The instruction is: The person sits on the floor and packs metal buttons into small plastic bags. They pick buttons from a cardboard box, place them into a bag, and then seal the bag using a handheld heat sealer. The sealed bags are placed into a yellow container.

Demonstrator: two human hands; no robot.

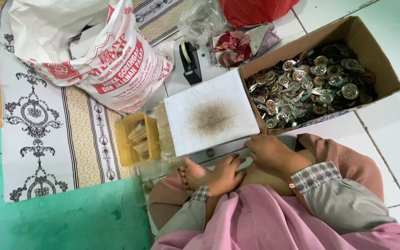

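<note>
My left hand point(221, 175) lies in my lap with its fingers stretched toward my right hand, and nothing shows in it. My right hand point(270, 153) rests palm down just below the cardboard box point(379, 54). Its fingertips are curled at the near edge of a white square board point(195, 99) that has a dark smudge in its middle. What those fingers hold, if anything, is hidden. The box, right of the board, is full of small round metal parts point(309, 85). Both sleeves are grey with checked cuffs.
A small yellow basket point(125, 149) holding clear packets stands left of the board. Behind it lie a white sack with red print point(112, 65), a tape dispenser point(190, 60), a clear plastic bag point(202, 18) and red cloth point(251, 9). A patterned mat point(38, 120) and green floor point(47, 222) are at left, white tiles point(394, 139) at right.
</note>
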